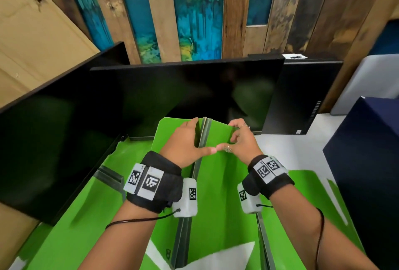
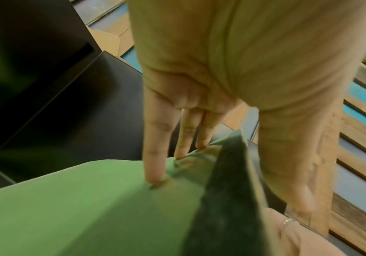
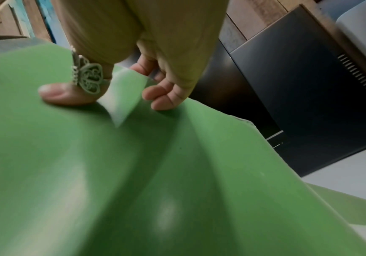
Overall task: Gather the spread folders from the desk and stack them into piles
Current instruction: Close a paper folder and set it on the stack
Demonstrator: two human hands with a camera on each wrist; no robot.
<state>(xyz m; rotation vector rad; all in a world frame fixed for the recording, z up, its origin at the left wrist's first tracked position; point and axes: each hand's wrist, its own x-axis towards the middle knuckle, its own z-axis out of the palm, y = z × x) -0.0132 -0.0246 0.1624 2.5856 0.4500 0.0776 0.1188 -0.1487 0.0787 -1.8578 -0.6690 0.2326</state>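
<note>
The monitor (image 1: 190, 97) stands behind the held folder (image 1: 218, 174). A second screen (image 1: 54, 140) stands left of the monitor, a computer case (image 1: 306, 97) right; more folders (image 1: 71, 237) lie before it.

Both hands, left hand (image 1: 185, 142) and right hand (image 1: 239, 138), grip green folder (image 1: 218, 174) before monitor (image 1: 187, 95).

Office desk, dark monitors (image 1: 185, 97), green folders (image 1: 224, 194), computer tower (image 1: 302, 97)

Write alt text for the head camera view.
Two hands, left hand and right hand, hold a bundle of green folders by its far edge, thumbs touching. More green folders lie spread on the desk below, with dark monitors behind.
</note>
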